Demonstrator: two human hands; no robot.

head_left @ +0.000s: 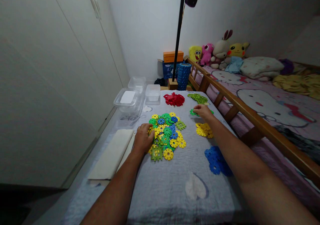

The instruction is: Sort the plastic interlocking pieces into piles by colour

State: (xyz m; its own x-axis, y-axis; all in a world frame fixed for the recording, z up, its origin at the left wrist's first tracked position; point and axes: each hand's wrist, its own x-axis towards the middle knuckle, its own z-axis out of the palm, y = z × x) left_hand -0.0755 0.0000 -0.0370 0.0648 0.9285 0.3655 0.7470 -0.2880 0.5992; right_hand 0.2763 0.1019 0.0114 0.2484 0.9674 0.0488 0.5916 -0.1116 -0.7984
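Note:
On the cloth-covered table lies a mixed pile of plastic snowflake building discs (167, 131) in yellow, green, blue and olive. My left hand (144, 138) rests against the left side of this pile, its fingers curled around a yellow disc (150, 130) that is partly hidden. Farther to the right, my right hand (202, 111) is closed in a pinch over a small group of green discs (192, 112), with a green disc at its fingertips. Sorted heaps lie around it: red (174, 99), light green squares (198, 98), yellow (204, 130) and blue (217, 161), the last partly behind my right forearm.
Clear plastic containers (153, 93) stand at the back left, one with a white sheet (127, 97) on it. A folded cream cloth or board (112, 155) lies left. A black pole (178, 35) rises behind the table. The wooden bed rail (240, 118) borders the right side.

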